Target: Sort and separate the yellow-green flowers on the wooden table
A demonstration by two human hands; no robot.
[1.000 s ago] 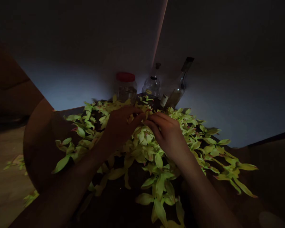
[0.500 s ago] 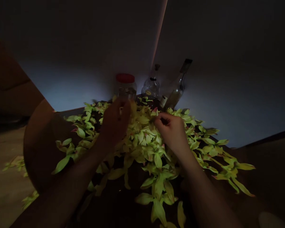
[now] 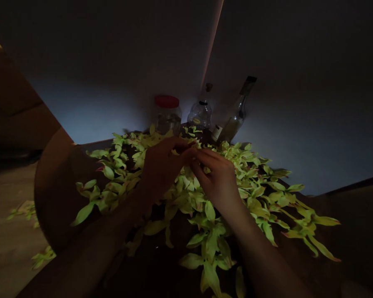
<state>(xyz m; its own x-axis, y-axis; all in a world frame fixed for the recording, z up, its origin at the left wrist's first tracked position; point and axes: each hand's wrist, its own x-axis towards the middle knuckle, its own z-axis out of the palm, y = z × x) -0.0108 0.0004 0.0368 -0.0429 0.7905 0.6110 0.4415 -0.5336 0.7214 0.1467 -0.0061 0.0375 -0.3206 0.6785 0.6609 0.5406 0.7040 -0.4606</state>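
Observation:
A spreading mass of yellow-green, leaf-like blooms [image 3: 211, 238], some with pink tips, covers much of a dark round table. Over its middle, my left hand [image 3: 161, 167] and my right hand [image 3: 220, 178] meet at the fingertips. Both are closed in a pinch, thumbs and forefingers pressed close together. Whatever lies between the fingers is too dark and covered to make out. Blooms crowd right under and around both hands.
Behind the blooms stand a red-lidded clear jar [image 3: 168, 114], a round glass bottle [image 3: 200, 114] and a tall tilted-looking bottle [image 3: 236, 120], near the wall corner. The dark table's edge [image 3: 39, 198] curves at left. More blooms [image 3: 43, 256] lie lower, over the floor.
My hands were apart and have come together at the fingertips. The left moved right and slightly down from near the jar. The whole view has shifted a little.

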